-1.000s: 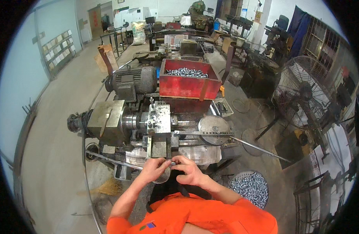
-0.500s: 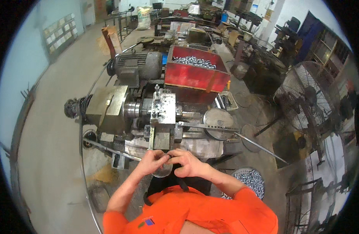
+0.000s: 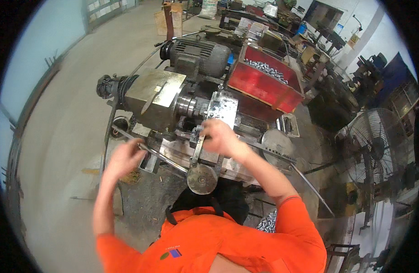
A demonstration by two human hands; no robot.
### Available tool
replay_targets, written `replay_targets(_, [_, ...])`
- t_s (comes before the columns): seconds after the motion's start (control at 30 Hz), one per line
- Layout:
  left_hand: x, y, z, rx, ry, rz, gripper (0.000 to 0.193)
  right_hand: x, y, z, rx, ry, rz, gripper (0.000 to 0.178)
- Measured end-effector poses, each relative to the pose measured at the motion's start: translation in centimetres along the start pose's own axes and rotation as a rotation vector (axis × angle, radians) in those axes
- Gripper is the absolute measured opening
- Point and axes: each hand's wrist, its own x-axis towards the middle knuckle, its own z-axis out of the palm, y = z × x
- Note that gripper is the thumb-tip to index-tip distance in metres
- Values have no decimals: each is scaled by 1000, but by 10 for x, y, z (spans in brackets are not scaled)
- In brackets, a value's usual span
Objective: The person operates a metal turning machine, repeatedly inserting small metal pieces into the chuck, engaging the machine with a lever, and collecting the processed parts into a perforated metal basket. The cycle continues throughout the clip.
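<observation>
A small lathe-like machine stands in front of me, with a metal headstock box (image 3: pixel 157 98), a round spindle chuck (image 3: pixel 185 104) and a steel tool block (image 3: pixel 224 109). My right hand (image 3: pixel 222 139) is in front of the block near the chuck, its fingers curled together. What they hold, if anything, is hidden. My left hand (image 3: pixel 124 158) is at a long metal lever rod (image 3: pixel 166 160) on the left. Its fingers overlap the rod but are smeared by motion, so their grip is unclear. Below the block sits a round metal handwheel (image 3: pixel 202 179).
Behind the machine are an electric motor (image 3: pixel 198 57) and a red bin (image 3: pixel 259 86) of small metal parts. A perforated bar (image 3: pixel 268 149) with a handle reaches right. A floor fan (image 3: pixel 371 141) stands at far right. More metal parts (image 3: pixel 267 223) lie by my right side.
My hands were together at the front of the machine. The left has moved left to the lever rod, the right forward to the tool block. The view has shifted, uncovering the handwheel.
</observation>
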Motion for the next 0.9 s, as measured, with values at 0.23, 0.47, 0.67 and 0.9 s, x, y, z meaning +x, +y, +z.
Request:
replay_targets(0.23, [-89, -128, -40, 288, 48, -457, 44, 68, 56, 32, -435, -264, 338, 24])
replay_targets(0.47, [-120, -144, 20, -158, 264, -662, 34, 77, 68, 40, -94, -244, 375, 27])
replay_targets(0.67, [-117, -170, 32, 385, 338, -539, 29, 91, 61, 37, -63, -285, 360, 21])
replay_targets(0.9, [-110, -287, -60, 936, 424, -437, 8, 86, 61, 36, -11, -267, 388, 23])
